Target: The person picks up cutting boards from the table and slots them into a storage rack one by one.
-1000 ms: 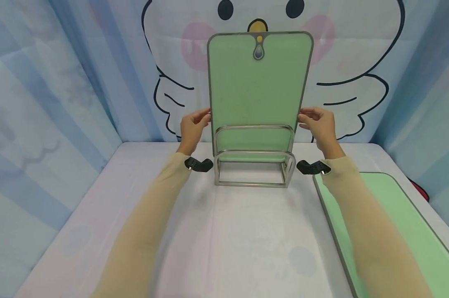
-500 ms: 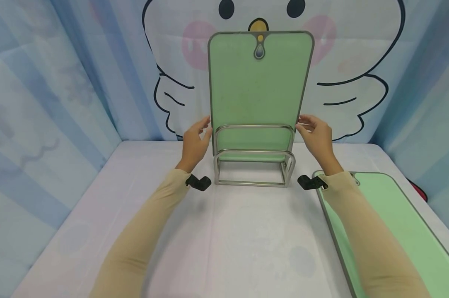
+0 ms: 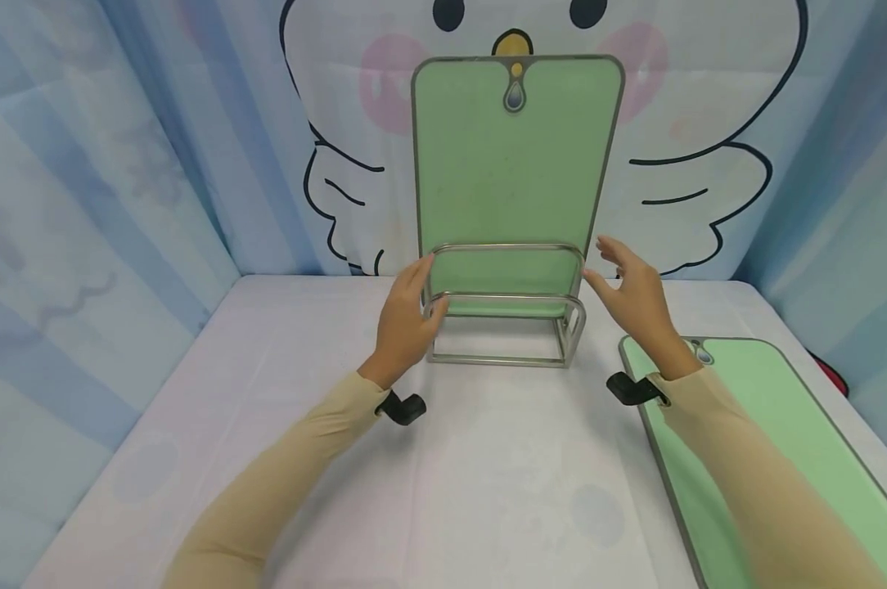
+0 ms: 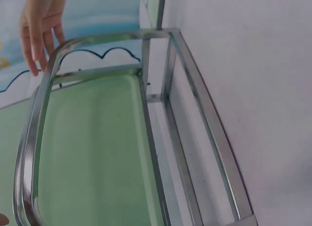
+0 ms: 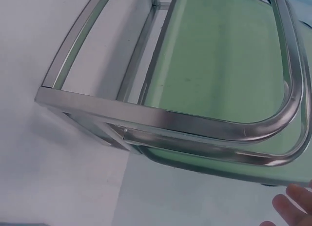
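Both hands off the green cutting board (image 3: 513,176), which stands upright in the steel rack (image 3: 504,304).

Head view: the left hand (image 3: 407,319) has dropped from the board's edge onto the rack's left loop, fingers relaxed; the right hand (image 3: 631,294) hovers spread beside the rack. A second board (image 3: 782,442) lies flat at right.
Wrist views: the rack (image 4: 161,113) (image 5: 185,123) encloses the board (image 4: 92,153) (image 5: 224,60).

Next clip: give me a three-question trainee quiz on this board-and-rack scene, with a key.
1. True or false: the upright board stands in the rack.
2. Where does the second board lie? A) flat on the table, right of the rack B) on top of the rack C) in the left hand
3. Does the right hand grip anything?

Key: 1 true. 2 A. 3 No; its fingers are spread, beside the rack; the left hand is at the rack's left end.
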Tool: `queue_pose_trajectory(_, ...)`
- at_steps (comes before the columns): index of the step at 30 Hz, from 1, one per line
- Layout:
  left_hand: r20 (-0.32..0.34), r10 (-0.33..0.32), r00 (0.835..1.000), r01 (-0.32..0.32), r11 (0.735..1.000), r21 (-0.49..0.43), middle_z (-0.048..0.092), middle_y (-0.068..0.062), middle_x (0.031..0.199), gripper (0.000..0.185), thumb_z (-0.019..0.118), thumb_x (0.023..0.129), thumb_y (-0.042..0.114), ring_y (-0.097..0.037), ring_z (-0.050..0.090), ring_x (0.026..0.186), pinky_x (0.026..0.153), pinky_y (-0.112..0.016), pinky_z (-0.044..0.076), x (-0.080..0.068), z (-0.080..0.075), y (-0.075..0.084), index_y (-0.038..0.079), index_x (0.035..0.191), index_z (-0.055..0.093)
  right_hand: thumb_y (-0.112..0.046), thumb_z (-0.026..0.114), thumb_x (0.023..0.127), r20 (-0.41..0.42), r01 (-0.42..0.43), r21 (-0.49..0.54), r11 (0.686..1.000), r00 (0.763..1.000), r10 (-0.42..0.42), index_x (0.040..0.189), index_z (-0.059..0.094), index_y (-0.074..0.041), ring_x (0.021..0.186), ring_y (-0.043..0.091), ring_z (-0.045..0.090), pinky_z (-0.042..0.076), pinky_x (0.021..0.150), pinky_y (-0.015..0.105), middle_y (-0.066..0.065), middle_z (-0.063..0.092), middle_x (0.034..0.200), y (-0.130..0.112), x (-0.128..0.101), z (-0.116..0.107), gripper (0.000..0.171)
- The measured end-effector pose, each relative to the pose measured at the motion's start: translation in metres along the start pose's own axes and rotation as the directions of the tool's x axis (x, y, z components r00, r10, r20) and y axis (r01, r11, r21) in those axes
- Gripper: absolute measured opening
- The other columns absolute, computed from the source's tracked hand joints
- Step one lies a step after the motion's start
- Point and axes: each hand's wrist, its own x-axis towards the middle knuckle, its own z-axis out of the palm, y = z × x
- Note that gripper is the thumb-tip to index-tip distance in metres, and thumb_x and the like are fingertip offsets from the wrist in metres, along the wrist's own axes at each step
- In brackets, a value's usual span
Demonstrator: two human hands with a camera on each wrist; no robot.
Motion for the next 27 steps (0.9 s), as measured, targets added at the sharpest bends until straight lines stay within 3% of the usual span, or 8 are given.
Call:
queue_pose_trajectory(11,-0.021,0.195,0.981,-0.193,0.979,0.071,0.05,-0.018,0.136,0.055,0.065,0.086,0.012,-0.031,0.046,0.129,0.11,-0.037,0.037,-0.022,0.025,0.037,-0.005,0.135,0.046,-0.011,0.065,0.089,0.076,0.075,-0.119,0.99,0.995,-0.066,0.137,0.044,0.001,0.123,0.043,0.047,0.04,0.099,0.056,0.026,0.051,0.134,-0.011,-0.034,-0.022,0.054)
queue_pose_trajectory(19,0.072,0.25,0.965,-0.254,0.966,0.04,0.051,-0.015,0.136,0.055,0.064,0.088,0.017,-0.026,0.048,0.128,0.108,-0.033,0.04,-0.039,0.051,0.063,-0.001,0.136,0.045,-0.008,0.066,0.086,0.086,0.071,-0.187,0.98,0.995,-0.056,0.134,0.047,0.002,0.114,0.047,0.051,0.042,0.092,0.06,0.03,0.055,0.125,0.005,-0.051,-0.041,0.052)
queue_pose_trajectory(27,0.098,0.299,0.949,-0.303,0.953,0.025,0.053,-0.011,0.134,0.055,0.064,0.088,0.018,-0.021,0.05,0.126,0.108,-0.027,0.039,-0.046,0.078,0.083,0.001,0.137,0.046,-0.012,0.064,0.089,0.069,0.064,-0.217,0.974,0.996,-0.05,0.129,0.051,0.002,0.104,0.046,0.055,0.045,0.079,0.06,0.03,0.059,0.118,0.029,-0.064,-0.061,0.044)
